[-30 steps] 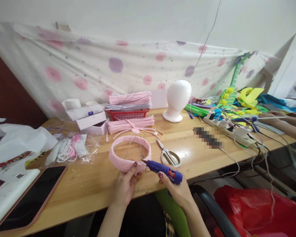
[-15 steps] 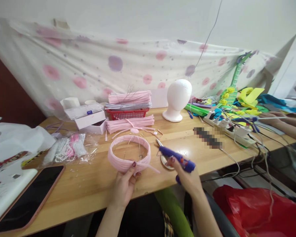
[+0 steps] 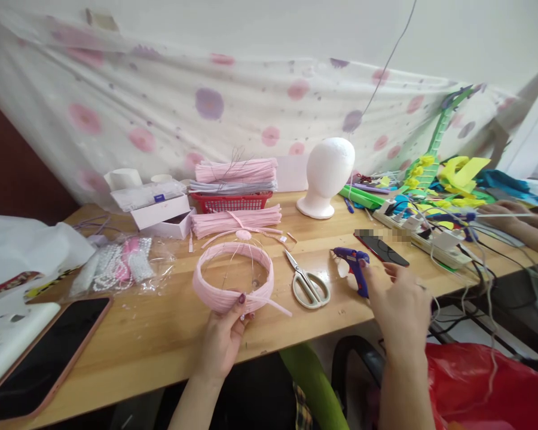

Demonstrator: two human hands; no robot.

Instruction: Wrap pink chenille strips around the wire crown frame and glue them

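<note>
My left hand (image 3: 226, 331) pinches the near rim of a pink hoop (image 3: 206, 292) between thumb and fingers. The hoop looks wrapped in soft pink strips. One loose strip end (image 3: 278, 308) sticks out to the right, and thin wires arch over the ring to a small pink disc (image 3: 243, 235). At the right, a blue glue gun (image 3: 353, 263) rests on the table, its nozzle towards the left. My right hand (image 3: 401, 298) is beside its handle with fingers apart; whether the thumb still touches it is hard to see. Scissors (image 3: 311, 289) with pale handles lie between the hoop and the glue gun.
Behind the hoop are pink stem bundles (image 3: 237, 221) and a red basket (image 3: 233, 203). A white foam head (image 3: 329, 173) stands at the back. Bagged beads (image 3: 125, 263) and a phone (image 3: 49, 358) lie left. Right are a power strip (image 3: 443, 248), cords and another person's hands (image 3: 502, 218).
My right hand has moved right with the glue gun and set it down, its fingers opening. The scissors, partly covered before, now show fully. My left hand keeps hold of the hoop.
</note>
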